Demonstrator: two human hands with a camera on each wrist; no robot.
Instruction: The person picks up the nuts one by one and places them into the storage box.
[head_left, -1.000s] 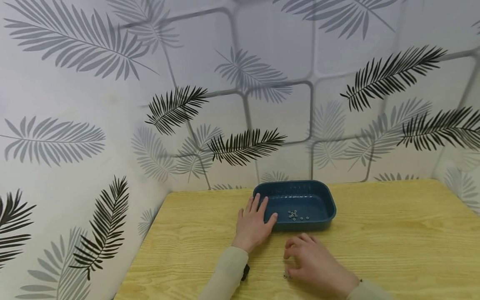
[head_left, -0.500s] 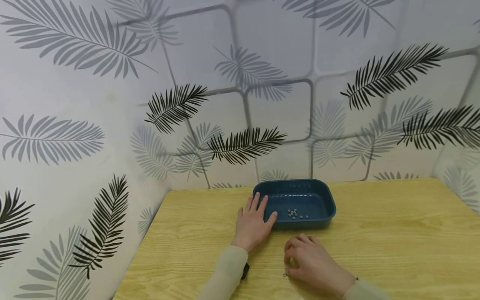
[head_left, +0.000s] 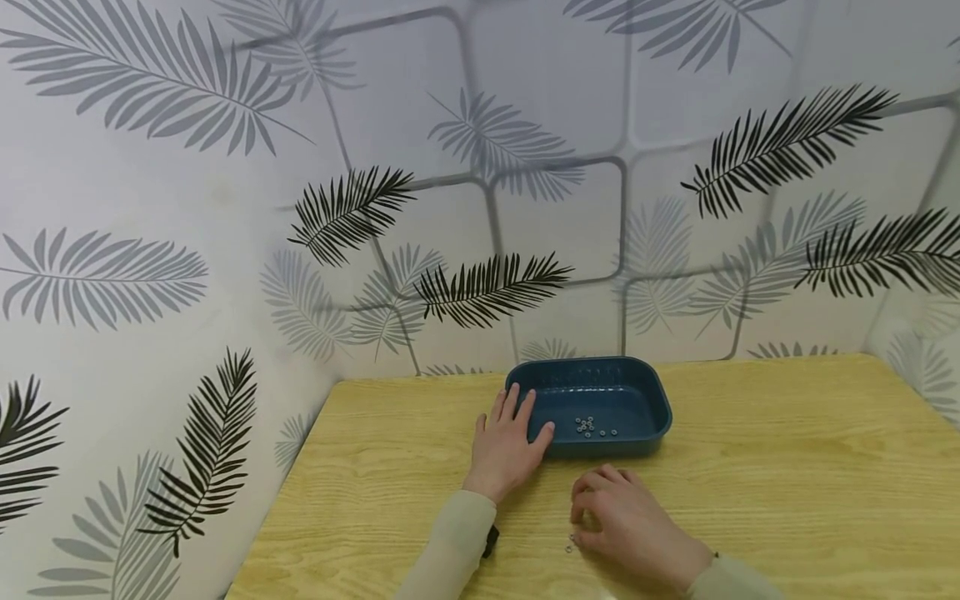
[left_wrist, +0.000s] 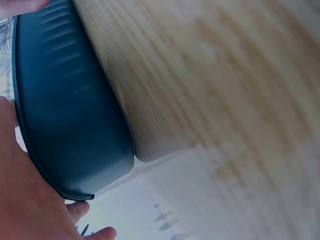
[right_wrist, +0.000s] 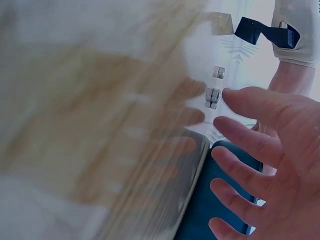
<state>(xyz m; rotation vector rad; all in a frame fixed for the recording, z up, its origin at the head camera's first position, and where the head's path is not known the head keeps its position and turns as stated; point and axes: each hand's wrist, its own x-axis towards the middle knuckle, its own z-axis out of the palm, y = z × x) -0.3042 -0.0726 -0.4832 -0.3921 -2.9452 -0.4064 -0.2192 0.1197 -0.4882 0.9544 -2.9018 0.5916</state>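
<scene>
My left hand (head_left: pixel 504 450) rests over the left end of a blue plastic tray (head_left: pixel 611 450). Its fingers are spread, with the thumb over the near rim. Several small metal nuts (head_left: pixel 585 427) lie on the tray's floor. In front of the tray, my right hand (head_left: pixel 633 525) is low over the table, fingers loosely bent and apart. Beside its thumb tip a few metal nuts (right_wrist: pixel 212 97) sit on the tabletop, and a nut (right_wrist: pixel 219 72) lies slightly apart from them. No nut shows between the right fingers; whether the thumb touches one, I cannot tell.
The tray stands near the back of a wood-grain table (head_left: pixel 795 467). A leaf-patterned wall (head_left: pixel 555 225) rises behind the table, another at the left. A dark wrist device (head_left: pixel 491 542) is strapped at the left sleeve.
Beside the right thumb, the nuts have shifted slightly and now appear more in line away from me. The right hand has barely moved; the left hand and tray stay put.
</scene>
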